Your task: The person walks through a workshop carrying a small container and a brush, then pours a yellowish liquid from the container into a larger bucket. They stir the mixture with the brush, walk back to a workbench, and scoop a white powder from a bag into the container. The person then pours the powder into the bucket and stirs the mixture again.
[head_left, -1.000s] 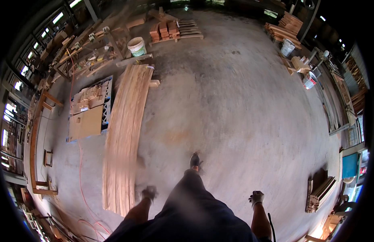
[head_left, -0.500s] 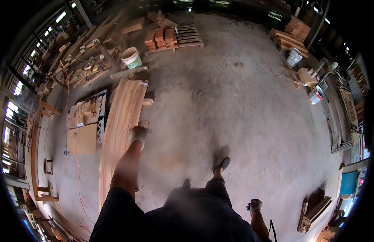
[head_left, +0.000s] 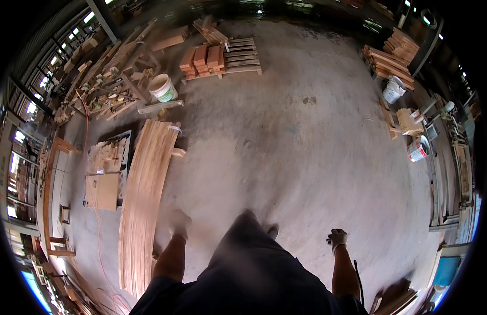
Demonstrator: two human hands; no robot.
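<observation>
My left hand [head_left: 180, 223], in a light glove, hangs low beside the right edge of a long stack of wooden planks [head_left: 144, 194]. It is smeared by motion, so its fingers cannot be read; a narrow strip of floor shows between it and the planks. Out to the right, my right hand [head_left: 337, 238] hangs over the concrete floor [head_left: 290, 173]. It wears a light glove with dark fingertips. Its fingers are loosely bent, with the thumb apart, and nothing shows in them. A pale band wraps the far end of the planks.
Beyond the planks stand a white bucket [head_left: 162, 88] and a pallet [head_left: 243, 62] with reddish boards [head_left: 201, 56]. A cardboard sheet [head_left: 102, 191] and small wood pieces lie left. Buckets [head_left: 418, 149] and stacked timber [head_left: 393, 55] line the right side. An orange hose [head_left: 99, 231] trails at left.
My left hand has come back from over the planks' right edge to beside them, nearer my body. My right hand has swung forward. The planks now sit lower in view, and my stride has changed.
</observation>
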